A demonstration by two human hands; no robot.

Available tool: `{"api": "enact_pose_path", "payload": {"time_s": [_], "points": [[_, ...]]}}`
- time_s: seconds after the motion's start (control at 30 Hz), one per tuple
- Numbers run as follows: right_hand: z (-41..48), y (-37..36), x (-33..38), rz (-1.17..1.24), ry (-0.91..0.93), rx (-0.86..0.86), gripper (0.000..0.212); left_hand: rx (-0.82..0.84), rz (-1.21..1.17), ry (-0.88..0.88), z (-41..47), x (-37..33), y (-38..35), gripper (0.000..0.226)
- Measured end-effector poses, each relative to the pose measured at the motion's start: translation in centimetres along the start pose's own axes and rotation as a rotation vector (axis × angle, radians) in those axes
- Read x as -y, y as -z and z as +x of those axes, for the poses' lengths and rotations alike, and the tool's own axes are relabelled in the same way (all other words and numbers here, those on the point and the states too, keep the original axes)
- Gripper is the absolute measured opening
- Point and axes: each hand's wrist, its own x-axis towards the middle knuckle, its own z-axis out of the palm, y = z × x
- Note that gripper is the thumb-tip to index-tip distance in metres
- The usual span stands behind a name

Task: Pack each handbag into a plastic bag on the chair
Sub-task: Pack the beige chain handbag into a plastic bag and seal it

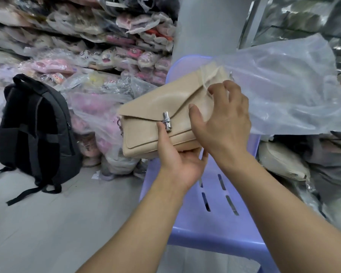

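A beige handbag [146, 115] with a silver clasp is held in the air above the lilac plastic chair [220, 223]. My left hand [177, 160] grips its lower edge from below, thumb on the front by the clasp. The bag's right end sits inside the mouth of a clear plastic bag [289, 91], which spreads out to the right over the chair back. My right hand [222, 121] lies over that end with its fingers curled on the plastic bag's edge.
A black backpack [35, 131] stands on the grey floor at left. Shelves and piles of plastic-wrapped goods [98, 62] fill the back. More bagged handbags [282, 160] lie heaped right of the chair. A grey pillar [205, 26] rises behind it.
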Motion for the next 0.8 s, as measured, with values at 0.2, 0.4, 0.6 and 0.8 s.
{"api": "enact_pose_path", "payload": {"time_s": [0.2, 0.4, 0.6, 0.8], "points": [[1.2, 1.8, -3.0, -0.042, 0.162, 0.027, 0.030, 0.071, -0.214, 0.080, 0.4, 5.5, -0.6, 0.071], [0.9, 4.3, -8.5, -0.022, 0.123, 0.124, 0.024, 0.103, -0.231, 0.160, 1.1, 10.2, -0.7, 0.077], [1.5, 4.8, -12.3, 0.033, 0.153, 0.172, 0.011, 0.046, -0.097, 0.293, -0.2, 13.0, -1.0, 0.096], [2.1, 4.4, -12.9, 0.067, 0.173, 0.166, 0.012, 0.073, 0.240, 0.384, -1.0, 11.1, -1.7, 0.120]]}}
